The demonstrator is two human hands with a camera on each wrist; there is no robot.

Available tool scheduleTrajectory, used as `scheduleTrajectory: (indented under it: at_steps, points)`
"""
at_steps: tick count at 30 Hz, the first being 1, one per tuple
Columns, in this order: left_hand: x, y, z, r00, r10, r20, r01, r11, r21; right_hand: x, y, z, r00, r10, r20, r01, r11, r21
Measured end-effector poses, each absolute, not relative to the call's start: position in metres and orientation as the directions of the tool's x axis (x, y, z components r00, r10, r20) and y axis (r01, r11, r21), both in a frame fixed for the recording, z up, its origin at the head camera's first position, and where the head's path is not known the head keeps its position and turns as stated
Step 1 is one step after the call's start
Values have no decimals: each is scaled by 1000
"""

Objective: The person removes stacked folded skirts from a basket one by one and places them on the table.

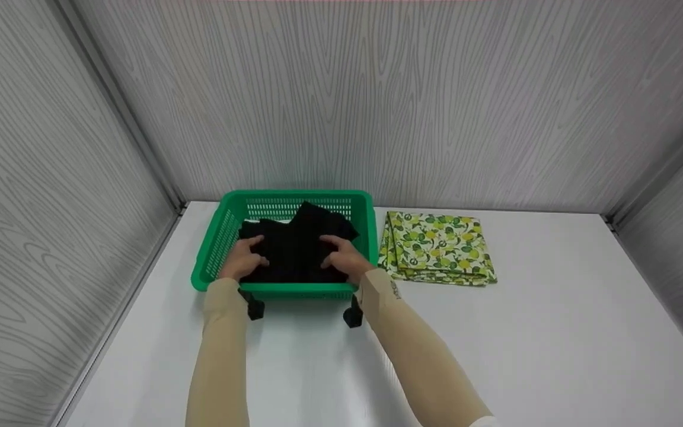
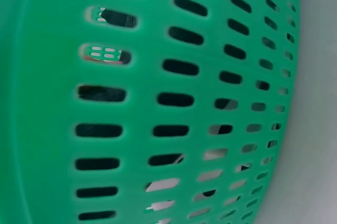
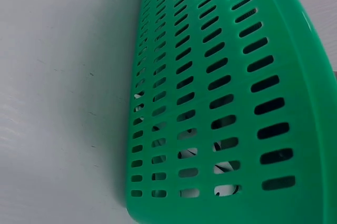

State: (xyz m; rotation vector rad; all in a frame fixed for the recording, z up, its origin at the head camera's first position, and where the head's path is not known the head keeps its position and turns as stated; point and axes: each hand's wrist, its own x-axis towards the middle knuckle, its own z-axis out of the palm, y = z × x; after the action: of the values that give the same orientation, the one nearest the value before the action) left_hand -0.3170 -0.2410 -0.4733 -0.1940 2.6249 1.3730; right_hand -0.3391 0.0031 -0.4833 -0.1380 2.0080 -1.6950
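Black folded cloth (image 1: pixel 291 255) lies in a green plastic basket (image 1: pixel 303 289), somewhat rumpled, with one corner raised at the back. At its left side my left hand (image 1: pixel 241 259) reaches over the basket's front rim and touches the cloth, thumb and forefinger spread apart. My right hand (image 1: pixel 346 258) is at the cloth's right side, also with thumb and forefinger apart. The other fingers of both hands are hidden. Only the slotted basket wall (image 2: pixel 139 113) fills the left wrist view; the right wrist view shows the basket's outer side (image 3: pixel 247 92), with neither hand visible.
A folded cloth with a lemon print (image 1: pixel 439 246) lies right of the basket on the white table (image 1: pixel 555 332). Grey wood-grain panels (image 1: pixel 377 107) stand behind and at both sides. Something white shows through the basket's slots.
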Motion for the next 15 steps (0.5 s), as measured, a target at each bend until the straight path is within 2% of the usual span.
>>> scheduleTrajectory:
  at_steps: [7, 15]
  points:
    - [-316, -237, -473, -990, -16, -138, -125, 531, 838, -335, 10, -480, -904, -343, -254, 199, 186, -962]
    - [-305, -246, -461, -996, -54, -75, -92, 516, 852, -331, 6, -470, -906, -401, -136, 72, 170, -983]
